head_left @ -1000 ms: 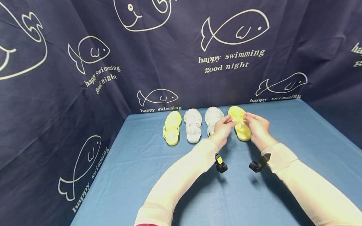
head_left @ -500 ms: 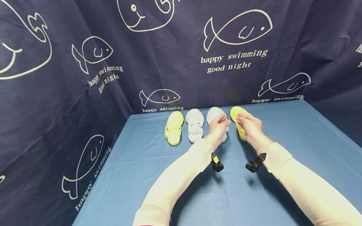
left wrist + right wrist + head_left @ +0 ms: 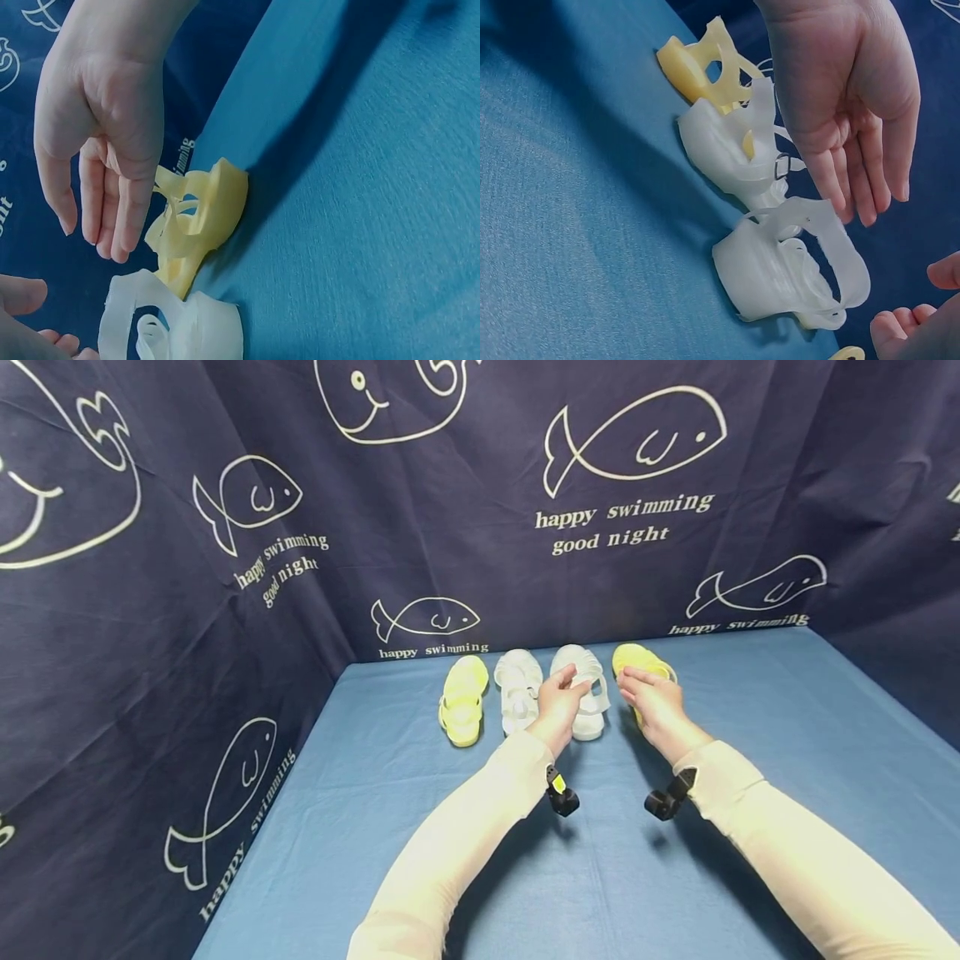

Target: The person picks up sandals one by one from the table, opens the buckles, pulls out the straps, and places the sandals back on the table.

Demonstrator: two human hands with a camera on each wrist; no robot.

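Observation:
In the head view my left hand [image 3: 558, 703] is above the gap between the left white sandal [image 3: 517, 681] and the right white sandal [image 3: 588, 724], partly covering both. Its fingers are extended and hold nothing. My right hand [image 3: 655, 703] has nearly straight fingers over the right yellow sandal [image 3: 636, 655], hiding much of it. The left yellow sandal [image 3: 462, 697] is at the row's left end. From the left wrist, my right hand [image 3: 112, 127] appears apart from the yellow sandal [image 3: 225, 199]. The right wrist view shows my left hand [image 3: 847, 97] beside the white sandals [image 3: 754, 270].
The sandals line up near the back of the blue cloth-covered table [image 3: 360, 827]. Behind and to the left hangs a dark blue curtain [image 3: 495, 560] with fish prints. Each wrist carries a small black camera mount [image 3: 562, 797].
Both hands have shifted left along the row, uncovering more of the right white sandal. My right hand now covers more of the right yellow sandal. The sandals stay in place.

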